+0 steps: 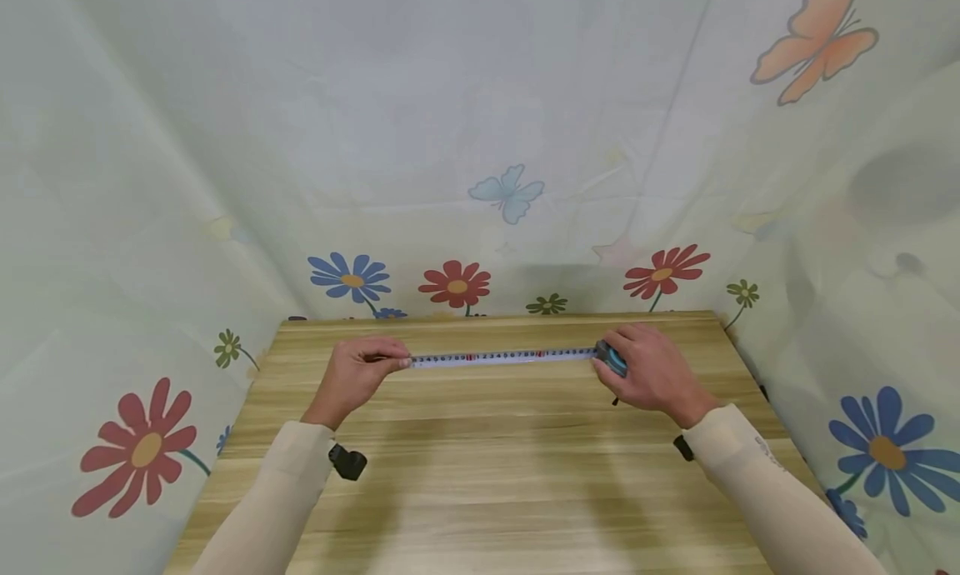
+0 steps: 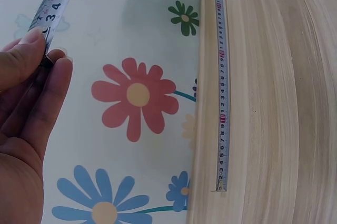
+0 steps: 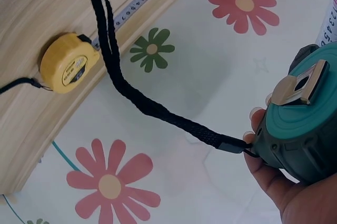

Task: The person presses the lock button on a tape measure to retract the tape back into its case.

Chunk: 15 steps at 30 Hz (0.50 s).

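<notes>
A teal and dark-grey tape measure point(image 1: 614, 359) is gripped in my right hand point(image 1: 654, 368), its metal blade point(image 1: 506, 358) pulled out to the left. My left hand point(image 1: 358, 378) pinches the blade's free end between thumb and fingers. The blade spans straight between both hands. From the case a black wrist strap point(image 3: 145, 106) hangs loose in the right wrist view. Below, a yellow tape measure point(image 3: 68, 66) lies on the wooden table, with its own blade point(image 2: 222, 87) extended along the table's far edge. In the head view I cannot make out this yellow case.
The wood-grain table point(image 1: 480, 458) meets a pale cloth backdrop point(image 1: 375, 142) printed with flowers and butterflies at the back and sides. A black device point(image 1: 347, 462) sits at my left wrist, and another dark one point(image 1: 683, 447) at the right.
</notes>
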Each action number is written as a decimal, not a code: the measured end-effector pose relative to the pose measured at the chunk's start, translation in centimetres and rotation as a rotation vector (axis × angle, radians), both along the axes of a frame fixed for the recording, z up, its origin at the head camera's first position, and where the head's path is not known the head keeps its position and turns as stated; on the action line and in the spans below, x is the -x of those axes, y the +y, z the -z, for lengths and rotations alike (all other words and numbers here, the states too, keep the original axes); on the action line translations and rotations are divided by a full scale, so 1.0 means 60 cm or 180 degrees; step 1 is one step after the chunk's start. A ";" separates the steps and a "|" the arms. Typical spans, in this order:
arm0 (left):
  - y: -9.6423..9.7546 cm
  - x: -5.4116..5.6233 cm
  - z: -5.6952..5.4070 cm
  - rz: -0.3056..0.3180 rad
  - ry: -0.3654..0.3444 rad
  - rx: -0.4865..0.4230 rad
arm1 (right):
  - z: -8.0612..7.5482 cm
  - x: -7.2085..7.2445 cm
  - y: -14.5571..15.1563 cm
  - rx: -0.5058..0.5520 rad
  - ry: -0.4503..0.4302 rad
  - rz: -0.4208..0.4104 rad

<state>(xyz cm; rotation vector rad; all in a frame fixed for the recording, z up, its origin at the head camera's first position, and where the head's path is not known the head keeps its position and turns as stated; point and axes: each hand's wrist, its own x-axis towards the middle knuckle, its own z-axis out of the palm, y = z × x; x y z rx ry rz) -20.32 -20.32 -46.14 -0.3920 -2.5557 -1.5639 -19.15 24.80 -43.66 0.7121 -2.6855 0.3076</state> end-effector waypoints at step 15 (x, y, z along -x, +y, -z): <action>0.004 0.001 -0.002 0.0056 0.0046 -0.0030 | 0.001 0.001 -0.007 -0.0040 0.0001 0.0016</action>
